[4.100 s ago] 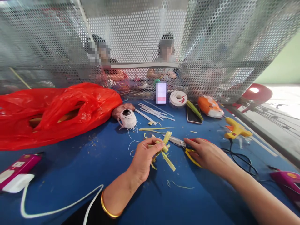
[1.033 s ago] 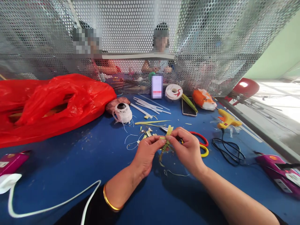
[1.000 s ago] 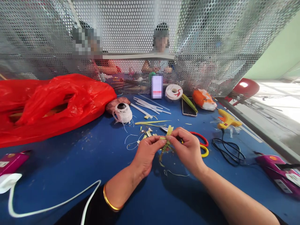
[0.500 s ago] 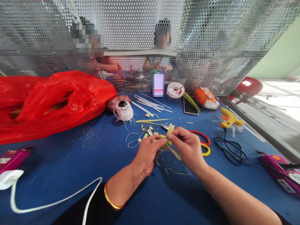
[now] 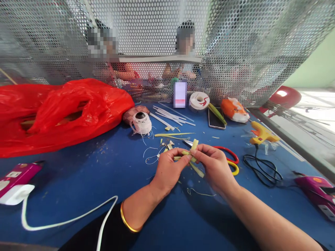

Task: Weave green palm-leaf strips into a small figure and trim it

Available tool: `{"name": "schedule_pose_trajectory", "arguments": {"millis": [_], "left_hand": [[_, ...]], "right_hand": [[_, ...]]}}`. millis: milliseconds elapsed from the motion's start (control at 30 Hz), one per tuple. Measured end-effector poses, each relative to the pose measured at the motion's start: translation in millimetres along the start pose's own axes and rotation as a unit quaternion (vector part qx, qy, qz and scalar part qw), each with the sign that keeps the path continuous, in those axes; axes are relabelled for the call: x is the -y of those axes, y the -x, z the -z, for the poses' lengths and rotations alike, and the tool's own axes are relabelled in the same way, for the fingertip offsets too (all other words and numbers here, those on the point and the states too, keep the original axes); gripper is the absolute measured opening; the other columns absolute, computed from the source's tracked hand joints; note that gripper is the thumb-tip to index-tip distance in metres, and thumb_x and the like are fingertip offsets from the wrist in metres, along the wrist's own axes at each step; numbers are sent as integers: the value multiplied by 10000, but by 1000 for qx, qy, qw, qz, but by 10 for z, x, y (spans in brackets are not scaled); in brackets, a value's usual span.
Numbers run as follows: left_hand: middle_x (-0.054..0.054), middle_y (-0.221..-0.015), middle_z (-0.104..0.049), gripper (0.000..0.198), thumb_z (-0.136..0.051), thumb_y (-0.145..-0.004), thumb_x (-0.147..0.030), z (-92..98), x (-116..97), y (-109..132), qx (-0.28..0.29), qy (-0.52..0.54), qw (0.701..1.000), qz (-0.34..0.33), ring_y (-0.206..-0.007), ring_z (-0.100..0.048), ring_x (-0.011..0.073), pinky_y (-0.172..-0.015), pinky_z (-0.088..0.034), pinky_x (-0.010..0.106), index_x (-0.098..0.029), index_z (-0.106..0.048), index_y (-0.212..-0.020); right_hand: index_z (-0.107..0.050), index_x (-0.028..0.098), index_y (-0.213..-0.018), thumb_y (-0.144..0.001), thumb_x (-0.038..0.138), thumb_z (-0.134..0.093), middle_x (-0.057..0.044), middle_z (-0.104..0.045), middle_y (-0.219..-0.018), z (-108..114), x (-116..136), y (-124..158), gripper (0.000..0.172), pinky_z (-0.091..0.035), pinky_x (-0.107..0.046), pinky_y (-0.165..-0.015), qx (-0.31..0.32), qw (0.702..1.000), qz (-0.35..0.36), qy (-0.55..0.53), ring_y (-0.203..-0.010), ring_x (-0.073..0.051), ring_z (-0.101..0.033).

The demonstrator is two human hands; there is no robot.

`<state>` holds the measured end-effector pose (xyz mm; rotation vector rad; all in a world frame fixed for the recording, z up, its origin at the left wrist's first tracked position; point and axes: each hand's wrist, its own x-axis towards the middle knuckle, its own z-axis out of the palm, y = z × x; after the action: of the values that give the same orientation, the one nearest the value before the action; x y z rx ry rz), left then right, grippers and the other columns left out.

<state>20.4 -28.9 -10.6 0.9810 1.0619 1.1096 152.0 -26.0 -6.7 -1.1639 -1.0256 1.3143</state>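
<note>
The work is at the handling of the strips [image 5: 195, 144], pale green, which are held crossed between both hands above the table [image 5: 91, 188]. The left hand [image 5: 169, 169] has thumb and forefinger clamped on the strips close to the crossing; the right hand [image 5: 217, 165] pinches them just beside, its thumb and forefinger together on the upright end. One end points up, another slants down towards the right wrist. The step in hand appears to be folding or tightening at the crossing; the fingers hide its exact form. The next move calls for a firm left-hand pinch, so that the crossing does not slip while the right fingers draw an end snug. Pull evenly: thin strips may split. The scissors [image 5: 231, 153] lie on the table behind the right hand, partly hidden by it, within easy reach for trimming.
</note>
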Motion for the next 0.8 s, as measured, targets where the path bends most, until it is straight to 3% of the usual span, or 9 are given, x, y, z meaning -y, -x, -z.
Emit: {"name": "schedule_pose_trajectory", "arguments": {"millis": [167,333,400,533,633,800], "left_hand": [[4,-630,-674,117,-747,-669,-286,192,-208,-125,-55,23,998,-12,-552,-558,108,-570,-431,248,-186,-729,-728],[4,-647,-689,75,-740,-620,-248,561,-575,-297,-180,94,968,-147,-598,-586,103,-620,-471,230,-185,-729,-660],[1,-669,-696,74,-738,-611,-239,645,-650,-321,-196,116,959,-171,-626,-607,105,-637,-482,226,-185,-724,-659],[2,-648,-688,84,-743,-610,-228,654,-643,-309,-190,135,957,-172,-599,-598,100,-639,-483,226,-169,-728,-668],[7,-652,-693,77,-740,-623,-219,623,-598,-299,-175,147,960,-160,-573,-582,97,-616,-469,229,-165,-729,-677],[23,-691,-706,93,-749,-630,-231,636,-569,-317,-161,150,961,-169,-618,-599,104,-638,-454,231,-158,-736,-686]], "right_hand": [[-714,192,-854,-746,381,-721,6,-633,-715,33,15,-29,217,-425,-259,-643,16,998,38,38,-664,-117,-525],[-702,196,-871,-813,322,-662,-20,-664,-772,101,-71,-84,144,-443,-285,-631,12,965,140,222,-683,-147,-560],[-693,194,-868,-858,279,-619,-39,-665,-816,108,-143,-98,113,-455,-297,-666,58,927,217,301,-722,-158,-581],[-692,193,-935,-926,221,-544,-68,-674,-896,8,-243,-124,151,-446,-322,-723,163,816,328,448,-806,-186,-610],[-691,196,-957,-920,199,-564,-61,-679,-911,-174,-241,-191,132,-417,-328,-726,205,753,353,516,-830,-194,-614],[-703,217,-903,-867,197,-644,-40,-661,-902,-537,-217,-339,71,-384,-324,-733,265,691,335,584,-840,-193,-607]]}}
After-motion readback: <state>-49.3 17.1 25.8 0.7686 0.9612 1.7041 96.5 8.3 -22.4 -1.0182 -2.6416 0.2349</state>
